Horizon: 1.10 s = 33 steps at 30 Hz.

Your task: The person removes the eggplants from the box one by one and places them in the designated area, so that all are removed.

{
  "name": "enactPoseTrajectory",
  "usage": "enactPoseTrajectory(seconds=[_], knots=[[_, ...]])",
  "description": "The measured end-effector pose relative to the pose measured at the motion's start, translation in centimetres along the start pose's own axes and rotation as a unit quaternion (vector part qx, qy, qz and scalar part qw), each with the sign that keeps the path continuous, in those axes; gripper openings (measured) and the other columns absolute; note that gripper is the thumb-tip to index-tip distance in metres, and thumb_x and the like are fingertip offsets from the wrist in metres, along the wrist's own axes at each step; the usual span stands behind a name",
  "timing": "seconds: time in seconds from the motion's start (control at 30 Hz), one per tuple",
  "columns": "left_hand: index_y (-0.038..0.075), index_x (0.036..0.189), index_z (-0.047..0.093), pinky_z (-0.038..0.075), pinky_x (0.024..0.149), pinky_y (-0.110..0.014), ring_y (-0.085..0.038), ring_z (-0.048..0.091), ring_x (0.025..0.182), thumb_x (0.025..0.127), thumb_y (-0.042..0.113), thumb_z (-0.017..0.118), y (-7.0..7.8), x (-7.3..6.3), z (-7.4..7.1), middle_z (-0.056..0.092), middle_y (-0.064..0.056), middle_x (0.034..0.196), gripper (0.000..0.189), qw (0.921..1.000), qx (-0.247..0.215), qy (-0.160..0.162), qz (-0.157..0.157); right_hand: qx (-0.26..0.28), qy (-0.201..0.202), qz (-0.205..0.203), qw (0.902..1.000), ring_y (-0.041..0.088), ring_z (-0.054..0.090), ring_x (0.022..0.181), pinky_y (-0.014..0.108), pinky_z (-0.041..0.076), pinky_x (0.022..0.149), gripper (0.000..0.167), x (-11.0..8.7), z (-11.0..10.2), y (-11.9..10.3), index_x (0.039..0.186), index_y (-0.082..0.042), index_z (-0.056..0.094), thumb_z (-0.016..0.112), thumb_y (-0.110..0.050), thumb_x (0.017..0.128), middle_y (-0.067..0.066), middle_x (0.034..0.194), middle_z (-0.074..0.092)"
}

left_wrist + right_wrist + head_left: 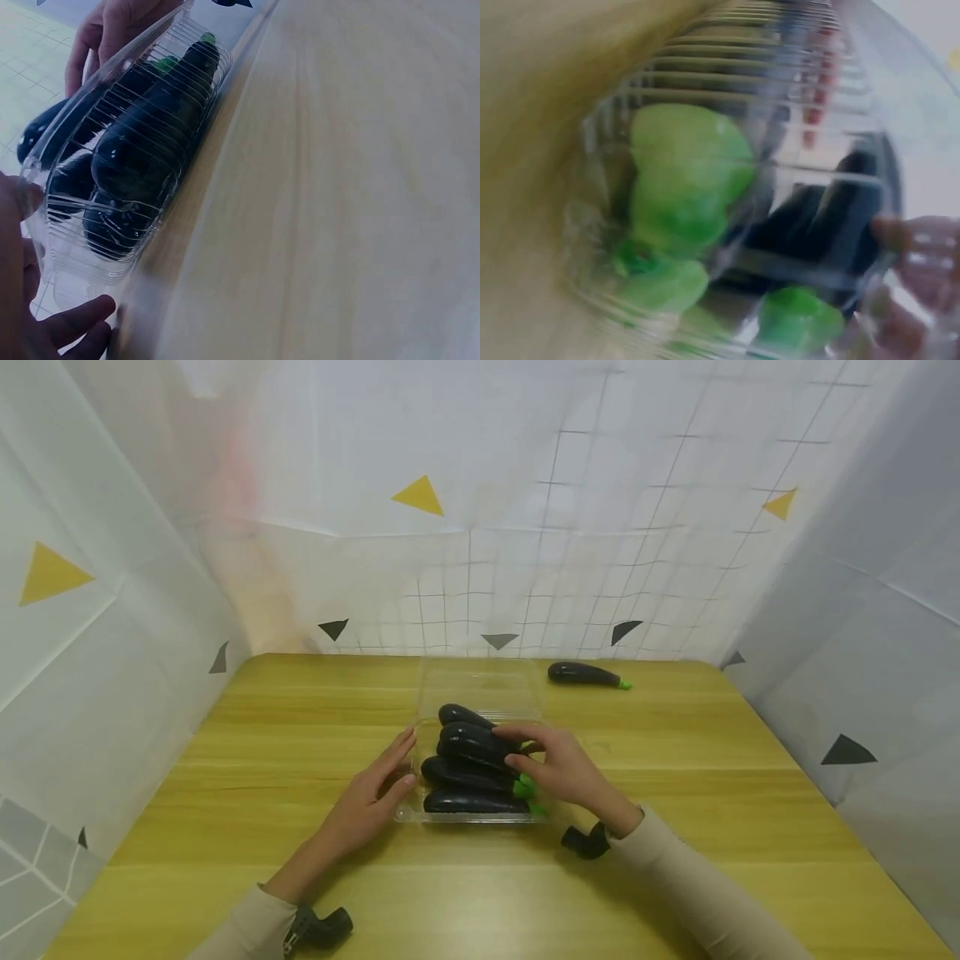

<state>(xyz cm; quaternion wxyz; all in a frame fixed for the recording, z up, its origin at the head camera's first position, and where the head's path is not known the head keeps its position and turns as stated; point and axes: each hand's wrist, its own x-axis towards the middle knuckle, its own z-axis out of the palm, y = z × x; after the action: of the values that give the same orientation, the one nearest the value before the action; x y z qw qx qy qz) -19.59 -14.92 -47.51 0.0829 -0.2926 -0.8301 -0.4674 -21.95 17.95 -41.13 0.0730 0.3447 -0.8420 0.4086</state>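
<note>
A clear plastic clamshell box sits on the table with its lid folded back. Several dark purple eggplants with green stems lie stacked inside, such as the front eggplant. My right hand pinches an upper eggplant near its stem end, thumb on the near side and fingers over the top. Against the box's left wall rests my left hand, its fingers extended along the side. Green stem ends show through the ribbed wall in the blurred right wrist view.
One more eggplant lies near the table's back edge, right of the lid. White sheeting with triangles and grid lines stands behind the wooden table. Black wrist-worn devices sit at both sleeves.
</note>
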Motion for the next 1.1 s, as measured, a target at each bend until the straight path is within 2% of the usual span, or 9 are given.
enactPoseTrajectory(seconds=[0.43, 0.6, 0.77, 1.0, 1.1], knots=[[0.023, 0.165, 0.034, 0.031, 0.118, -0.044, -0.029, 0.055, 0.135, 0.110, 0.023, 0.056, -0.6, 0.0, 0.0, 0.026, -0.002, 0.170, 0.059, 1.0000, -0.004, -0.003, 0.005, 0.010, 0.018, 0.017, 0.9996, 0.022, 0.067, 0.117, 0.040, 0.058, 0.092, 0.039, 0.1, -1.7, -0.6, 0.135, -0.009, 0.070, 0.074, -0.002, 0.096, 0.004, 0.135, 0.067], [0.025, 0.165, 0.033, 0.032, 0.118, -0.049, -0.028, 0.055, 0.135, 0.110, 0.025, 0.056, -0.6, 0.1, 0.0, 0.025, 0.001, 0.170, 0.059, 1.0000, 0.000, -0.004, 0.001, -0.001, 0.029, 0.009, 0.9995, 0.023, 0.066, 0.118, 0.045, 0.057, 0.093, 0.040, 0.0, -2.4, -0.5, 0.136, -0.009, 0.070, 0.073, -0.002, 0.097, 0.004, 0.136, 0.067], [0.022, 0.165, 0.034, 0.030, 0.119, -0.049, -0.029, 0.053, 0.136, 0.110, 0.024, 0.055, -0.5, 0.0, 0.0, 0.025, 0.000, 0.170, 0.058, 1.0000, 0.006, -0.004, 0.004, -0.008, 0.041, 0.012, 0.9991, 0.025, 0.065, 0.120, 0.045, 0.056, 0.095, 0.040, 0.0, -3.0, -0.2, 0.136, -0.008, 0.070, 0.072, -0.001, 0.097, 0.006, 0.135, 0.068], [0.021, 0.164, 0.035, 0.026, 0.121, -0.047, -0.024, 0.041, 0.146, 0.110, 0.024, 0.055, -0.1, 0.0, 0.0, 0.026, -0.002, 0.170, 0.058, 0.9999, 0.011, 0.001, 0.000, -0.019, 0.052, 0.000, 0.9985, 0.028, 0.065, 0.121, 0.046, 0.057, 0.094, 0.040, 0.2, -3.7, 0.6, 0.134, -0.006, 0.071, 0.073, 0.003, 0.095, 0.008, 0.132, 0.069], [0.021, 0.164, 0.035, 0.027, 0.120, -0.048, -0.025, 0.041, 0.145, 0.110, 0.024, 0.055, -0.1, 0.0, 0.0, 0.027, -0.003, 0.170, 0.058, 0.9999, 0.010, 0.002, 0.001, -0.028, 0.058, -0.002, 0.9979, 0.030, 0.065, 0.120, 0.048, 0.057, 0.094, 0.040, 0.2, -4.1, 0.9, 0.133, -0.005, 0.071, 0.074, 0.004, 0.094, 0.010, 0.131, 0.069]])
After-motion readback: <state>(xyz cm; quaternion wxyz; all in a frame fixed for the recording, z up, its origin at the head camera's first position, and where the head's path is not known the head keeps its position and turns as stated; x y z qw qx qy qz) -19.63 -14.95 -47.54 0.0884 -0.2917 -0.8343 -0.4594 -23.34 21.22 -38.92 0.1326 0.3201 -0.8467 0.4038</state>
